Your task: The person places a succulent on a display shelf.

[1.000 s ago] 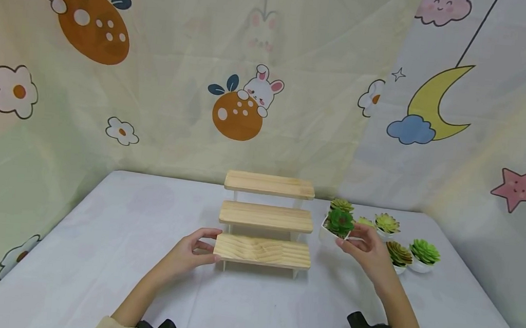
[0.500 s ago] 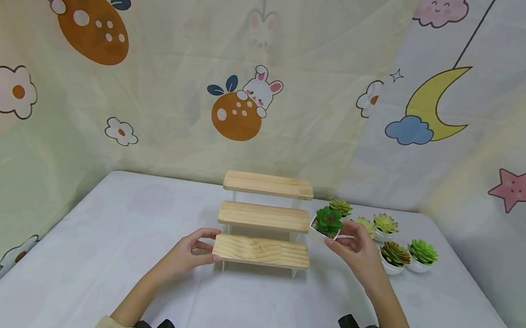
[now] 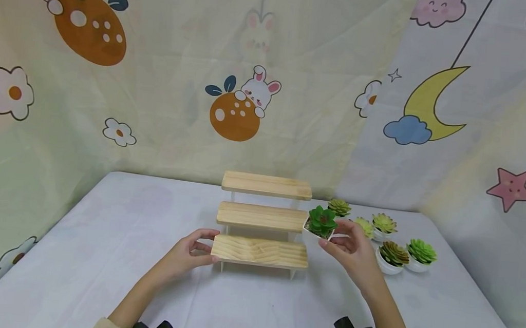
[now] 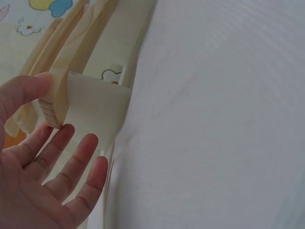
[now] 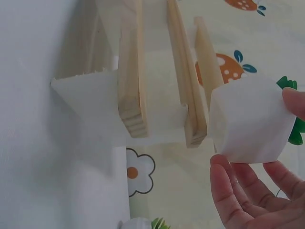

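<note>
A three-tier wooden display stand with pale supports stands on the white cloth. My left hand holds the left end of its lowest board, thumb and index finger at the corners; in the left wrist view the other fingers extend beyond the board. In my right hand is a potted succulent with dark green leaves. Thumb and fingertips grip its angular white pot, raised beside the right end of the middle board. The top board bears nothing.
Several other potted succulents stand at the right: a brownish one, a bright green one, a yellow-green one and one farther back. A patterned cloth backdrop rises behind and beside the table.
My right hand has carried the dark green succulent leftward, from beside the other pots to the stand's right end. My left hand keeps its hold on the lowest board.
</note>
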`<control>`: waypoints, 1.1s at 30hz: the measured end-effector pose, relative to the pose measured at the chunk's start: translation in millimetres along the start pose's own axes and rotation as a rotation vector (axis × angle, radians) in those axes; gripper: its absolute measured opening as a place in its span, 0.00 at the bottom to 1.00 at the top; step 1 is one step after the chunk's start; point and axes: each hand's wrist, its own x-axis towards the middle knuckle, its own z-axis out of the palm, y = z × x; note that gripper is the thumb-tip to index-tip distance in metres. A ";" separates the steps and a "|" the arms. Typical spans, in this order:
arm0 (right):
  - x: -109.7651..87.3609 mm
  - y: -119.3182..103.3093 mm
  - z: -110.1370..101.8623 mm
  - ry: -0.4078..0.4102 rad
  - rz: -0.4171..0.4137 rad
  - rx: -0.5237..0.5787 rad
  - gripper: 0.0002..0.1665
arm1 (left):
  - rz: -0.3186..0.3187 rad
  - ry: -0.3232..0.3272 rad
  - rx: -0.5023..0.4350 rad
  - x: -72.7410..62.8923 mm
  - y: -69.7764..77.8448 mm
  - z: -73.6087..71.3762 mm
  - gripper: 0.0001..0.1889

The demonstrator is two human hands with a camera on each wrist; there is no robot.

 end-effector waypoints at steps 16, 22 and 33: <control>-6.3 -1.6 50.8 -0.146 -0.056 0.068 0.33 | 0.034 -0.015 -0.005 -0.4 -1.1 -0.8 0.31; -6.1 -0.6 65.9 -0.159 -0.060 0.103 0.32 | 0.029 -0.016 0.007 -0.6 -1.9 -0.9 0.30; -2.6 -3.6 83.4 -0.171 -0.088 0.131 0.32 | 0.043 -0.018 0.005 1.2 -2.6 -1.8 0.30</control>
